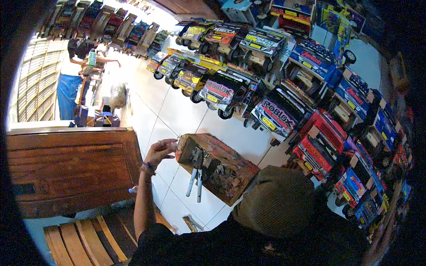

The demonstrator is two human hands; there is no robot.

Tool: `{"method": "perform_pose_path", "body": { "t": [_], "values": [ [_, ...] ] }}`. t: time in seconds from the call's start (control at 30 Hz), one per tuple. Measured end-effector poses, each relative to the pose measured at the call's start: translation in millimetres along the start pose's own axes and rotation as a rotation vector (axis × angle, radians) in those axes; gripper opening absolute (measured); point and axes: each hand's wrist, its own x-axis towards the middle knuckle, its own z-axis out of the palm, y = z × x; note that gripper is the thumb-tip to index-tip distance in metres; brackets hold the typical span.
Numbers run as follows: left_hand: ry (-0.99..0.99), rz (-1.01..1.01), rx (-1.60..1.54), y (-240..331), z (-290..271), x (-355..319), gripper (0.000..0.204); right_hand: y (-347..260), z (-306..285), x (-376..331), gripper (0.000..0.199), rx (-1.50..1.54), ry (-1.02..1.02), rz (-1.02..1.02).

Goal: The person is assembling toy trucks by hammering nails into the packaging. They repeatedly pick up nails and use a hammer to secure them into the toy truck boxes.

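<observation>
Capped head (277,199) up close; beside it the left hand (162,148) pinches the wooden truck (217,166), pliers (196,175) hanging just right.

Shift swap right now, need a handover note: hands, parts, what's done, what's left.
Left hand: fingers at the upper-left corner of the unpainted wooden truck body, which is raised over the white tile floor; grip unclear.
Right hand: hidden.
Pliers: hang against the body's open side.
Done: painted toy trucks stand in rows on the floor.
Left: this body is bare, with no wheels visible.
</observation>
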Motion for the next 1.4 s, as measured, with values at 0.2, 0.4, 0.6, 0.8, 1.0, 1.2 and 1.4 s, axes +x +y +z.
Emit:
{"method": "perform_pose_path", "body": {
  "t": [0.2, 0.4, 0.6, 0.8, 1.0, 1.2, 1.4],
  "values": [
    [-0.120, 0.223, -0.023, 95, 60, 16, 0.034, 11, -3, -7, 0.049, -0.059, -0.039, 0.036],
    [-0.433, 0.426, 0.114, 181, 144, 35, 0.027, 18, -3, -12, 0.045, -0.284, -0.064, 0.155],
    [-0.742, 0.820, 0.384, 244, 227, 52, 0.021, 6, -12, -7, 0.049, -0.046, -0.203, 0.227],
    [-0.896, 0.727, 0.359, 267, 273, 60, 0.025, 3, -9, -9, 0.051, -0.017, -0.121, 0.170],
    [-0.898, 0.586, 0.278, 257, 291, 71, 0.033, 16, -8, -12, 0.047, -0.042, -0.077, 0.201],
    [-0.670, 0.620, 0.305, 265, 274, 91, 0.019, 13, -14, -10, 0.047, -0.119, -0.048, 0.338],
    [-0.413, 0.839, 0.172, 300, 269, 160, 0.024, -9, -15, 12, 0.047, -0.026, -0.021, 0.340]
  ]
}}
